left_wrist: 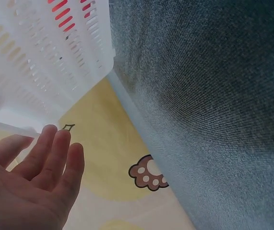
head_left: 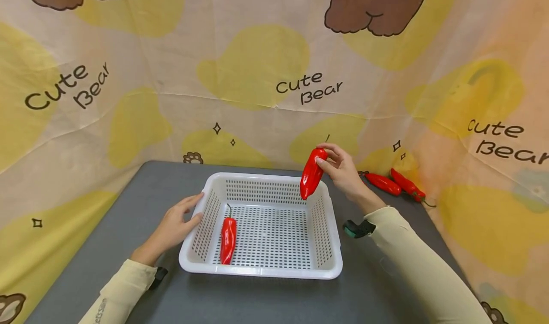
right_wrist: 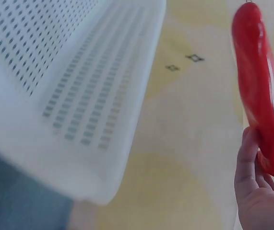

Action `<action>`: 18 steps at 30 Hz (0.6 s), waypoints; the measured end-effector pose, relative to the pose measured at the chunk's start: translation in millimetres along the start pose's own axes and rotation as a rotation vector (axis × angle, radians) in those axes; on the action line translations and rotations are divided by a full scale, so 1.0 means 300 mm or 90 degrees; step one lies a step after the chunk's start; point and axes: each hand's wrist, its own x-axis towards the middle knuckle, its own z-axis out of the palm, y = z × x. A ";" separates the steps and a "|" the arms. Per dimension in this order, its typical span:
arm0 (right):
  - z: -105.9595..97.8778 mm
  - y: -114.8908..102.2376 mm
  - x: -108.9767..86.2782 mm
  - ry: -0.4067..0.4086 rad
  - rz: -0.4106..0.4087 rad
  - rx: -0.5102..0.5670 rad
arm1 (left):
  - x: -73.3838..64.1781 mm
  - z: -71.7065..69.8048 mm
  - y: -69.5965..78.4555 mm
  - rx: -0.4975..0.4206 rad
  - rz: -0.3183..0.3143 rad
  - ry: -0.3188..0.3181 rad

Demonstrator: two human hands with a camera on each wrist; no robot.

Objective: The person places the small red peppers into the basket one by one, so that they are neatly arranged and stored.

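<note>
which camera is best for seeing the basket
The head view: it shows the whole basket, rim, walls and floor, with one pepper inside. The left wrist view catches only a cut-off part, red showing through some slots; the right wrist view shows only one end, cut off by the frame.

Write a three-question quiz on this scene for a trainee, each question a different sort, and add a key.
1. Multiple choice: which hand pinches the glossy, red, elongated pepper? A: left; B: right; C: both.
2. True or false: in the head view, that pepper's stem points downward.
3. Count: how many peppers lie inside the white, rectangular, perforated plastic basket?

Key:
1. B, the bare right hand.
2. False; the thin dark stem points upward.
3. One, another shiny red pepper, toward the basket's left side in the head view.
</note>
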 end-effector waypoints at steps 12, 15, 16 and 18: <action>0.159 -0.024 0.060 -0.089 -0.005 -0.033 | 0.003 0.002 0.004 -0.002 0.000 0.003; 0.193 -0.016 0.071 -0.105 -0.001 -0.048 | 0.003 0.002 0.002 -0.006 0.000 0.000; 0.204 -0.013 0.075 -0.109 -0.001 -0.052 | 0.004 0.002 0.001 -0.007 0.000 0.000; 0.228 -0.005 0.083 -0.116 -0.002 -0.063 | 0.005 0.002 0.000 -0.009 0.002 0.002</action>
